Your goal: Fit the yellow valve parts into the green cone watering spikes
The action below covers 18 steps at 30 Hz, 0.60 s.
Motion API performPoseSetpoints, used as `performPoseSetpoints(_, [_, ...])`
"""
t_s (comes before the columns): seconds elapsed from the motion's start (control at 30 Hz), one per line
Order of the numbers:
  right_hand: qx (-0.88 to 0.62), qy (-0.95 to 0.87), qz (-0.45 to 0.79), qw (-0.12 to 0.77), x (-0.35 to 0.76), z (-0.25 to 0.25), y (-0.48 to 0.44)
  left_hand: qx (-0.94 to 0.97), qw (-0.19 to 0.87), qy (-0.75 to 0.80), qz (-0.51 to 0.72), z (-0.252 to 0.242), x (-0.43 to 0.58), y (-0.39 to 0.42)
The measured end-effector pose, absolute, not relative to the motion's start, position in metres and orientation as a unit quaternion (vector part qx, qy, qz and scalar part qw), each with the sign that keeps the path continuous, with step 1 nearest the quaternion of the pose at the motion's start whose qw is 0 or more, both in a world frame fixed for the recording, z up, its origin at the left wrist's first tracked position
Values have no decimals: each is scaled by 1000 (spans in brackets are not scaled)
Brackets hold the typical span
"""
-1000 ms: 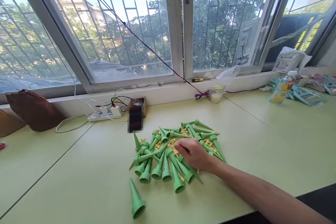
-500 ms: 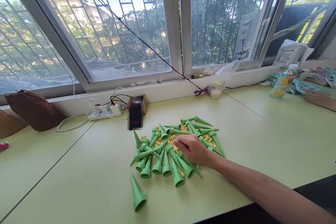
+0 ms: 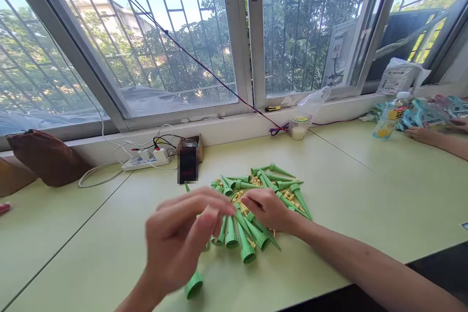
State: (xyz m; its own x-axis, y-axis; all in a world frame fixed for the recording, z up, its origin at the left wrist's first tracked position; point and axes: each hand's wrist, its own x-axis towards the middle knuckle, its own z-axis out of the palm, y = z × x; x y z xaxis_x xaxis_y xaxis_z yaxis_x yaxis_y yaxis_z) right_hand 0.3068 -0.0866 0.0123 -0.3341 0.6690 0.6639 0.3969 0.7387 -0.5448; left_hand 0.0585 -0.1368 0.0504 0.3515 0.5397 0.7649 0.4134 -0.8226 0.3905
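Several green plastic plant-watering spikes (image 3: pixel 231 235), cone-shaped with wide capped ends, lie in a heap on the table. Small yellow plastic pieces (image 3: pixel 288 196) are scattered among them. My right hand (image 3: pixel 269 210) rests at the middle of the heap with its fingers curled closed; whatever they may hold is hidden. Above the heap's left side is my left hand (image 3: pixel 179 239), slightly blurred, its fingers stretched out and the thumb apart, with nothing visible in it. Behind its wrist, a separate green spike (image 3: pixel 193 286) lies nearer the front, partly covered.
A power strip (image 3: pixel 135 162) with cables and a small cardboard box (image 3: pixel 200 148) stand by the window. Farther right are a plastic cup (image 3: pixel 299 129) in a bag and a bottle (image 3: pixel 390 117). Another person's hands (image 3: pixel 420 134) are among teal items at the far right.
My left hand has come into view from below and now covers the heap's left part. My right hand stays in place. The other person's hands have moved left.
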Motion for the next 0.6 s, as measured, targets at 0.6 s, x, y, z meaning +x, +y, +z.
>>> performPoseSetpoints(0.6, [-494, -772, -4, 399, 331, 14, -72, 876, -123, 405, 231, 35, 106, -40])
